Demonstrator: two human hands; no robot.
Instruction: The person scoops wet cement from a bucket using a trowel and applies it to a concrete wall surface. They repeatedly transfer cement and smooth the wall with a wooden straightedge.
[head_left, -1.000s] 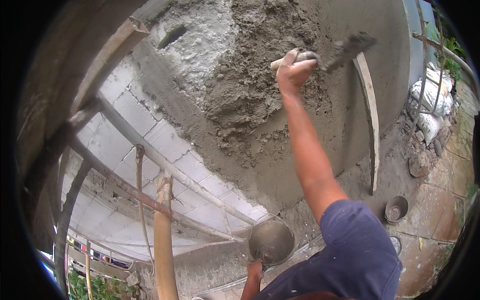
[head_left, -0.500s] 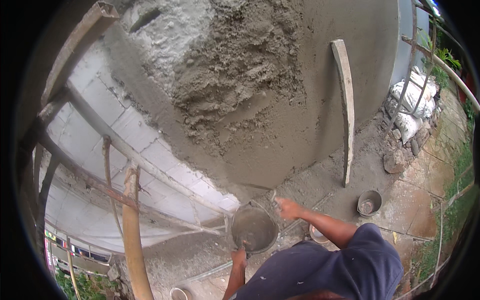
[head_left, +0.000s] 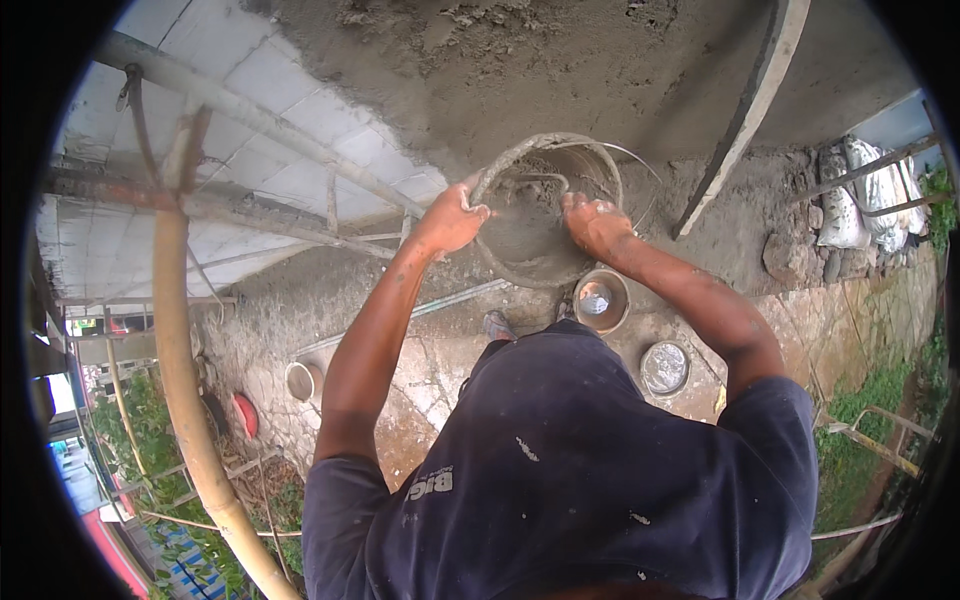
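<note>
A black bucket (head_left: 590, 158) with grey wet mortar (head_left: 535, 240) in it is tilted, its mouth facing me. My left hand (head_left: 452, 218) is closed on the left side of its rim, thumb at the inner edge. My right hand (head_left: 600, 226) is inside the mouth, fingers wrapped round the handle of a trowel. The bent metal neck of the trowel (head_left: 545, 180) shows ahead of the knuckles; its blade is mostly hidden in the bucket. The wire handle of the bucket hangs loose on the right. Behind it stands the partly plastered wall (head_left: 430, 95).
Below the bucket stand a small pail (head_left: 602, 300) and another with pale contents (head_left: 665, 368). A white pail (head_left: 303, 381) is at the left. A bamboo pole (head_left: 180, 330) and scaffold bars (head_left: 260, 120) cross the left; a leaning plank (head_left: 745, 120) and white sacks (head_left: 870, 190) are right.
My view has tipped down. The trowel has moved from the wall into the bucket with my right hand. The bucket is now raised and tilted by my left hand.
</note>
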